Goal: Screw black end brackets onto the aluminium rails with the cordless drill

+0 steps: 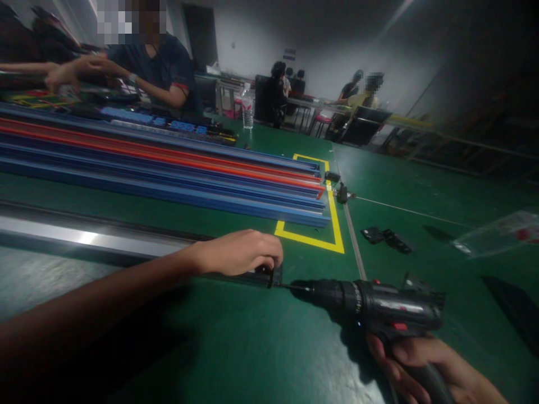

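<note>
While the left hand (240, 252) presses down, fingers curled together, on the end of a long silver-and-black rail (96, 240), the right hand (415, 365) is clamped around the grip of a black cordless drill (374, 306). This drill lies level just above the green counter (236, 348), its bit pointing left and meeting a small black end fitting (269, 275) at the rail's tip, directly under the left fingertips. Beyond the rail, a bundle of long blue and red profiles (168, 168) runs across the counter, its ends lying inside a yellow taped rectangle (332, 224). Small black parts (385, 237) rest to the right of the tape, well apart from the drill, and a clear plastic bag (501, 230) lies near the right edge. A water bottle (247, 109) stands upright at the far side. At upper left, another person's hands (69, 70) work over a separate cluttered area; further people sit in the background.
</note>
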### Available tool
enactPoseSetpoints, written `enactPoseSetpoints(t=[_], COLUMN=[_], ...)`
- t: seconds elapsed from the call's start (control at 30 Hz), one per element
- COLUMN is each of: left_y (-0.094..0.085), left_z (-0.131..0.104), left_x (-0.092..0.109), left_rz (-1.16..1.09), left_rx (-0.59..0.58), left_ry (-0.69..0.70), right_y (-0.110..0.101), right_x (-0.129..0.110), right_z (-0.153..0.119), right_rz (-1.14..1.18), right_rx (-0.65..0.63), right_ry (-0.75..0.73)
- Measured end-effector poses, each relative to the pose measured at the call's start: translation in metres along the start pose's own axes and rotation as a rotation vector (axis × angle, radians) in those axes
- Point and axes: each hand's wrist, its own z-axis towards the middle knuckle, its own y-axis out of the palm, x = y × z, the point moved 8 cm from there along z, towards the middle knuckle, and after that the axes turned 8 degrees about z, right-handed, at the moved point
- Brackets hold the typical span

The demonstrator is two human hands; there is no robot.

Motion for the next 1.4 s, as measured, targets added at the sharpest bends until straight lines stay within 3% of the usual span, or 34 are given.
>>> enactPoseSetpoints(t=[0.37,0.73,1.4], left_y=[-0.002,-0.002,0.0], left_z=[0.0,-0.001,0.0], left_x=[0.002,0.001,0.0], left_rz=[-0.018,-0.016,-0.028], left_rx=[0.01,-0.006,-0.015], left_ry=[0.008,-0.007,-0.006], right_y=[0.007,0.017,0.01], right_x=[-0.004,-0.003,-0.005], right_z=[0.002,0.004,0.001], right_rz=[0.051,0.03,0.052], right_rx=[-0.157,-0.183,-0.159], right_ry=[-0.025,-0.026,-0.029])
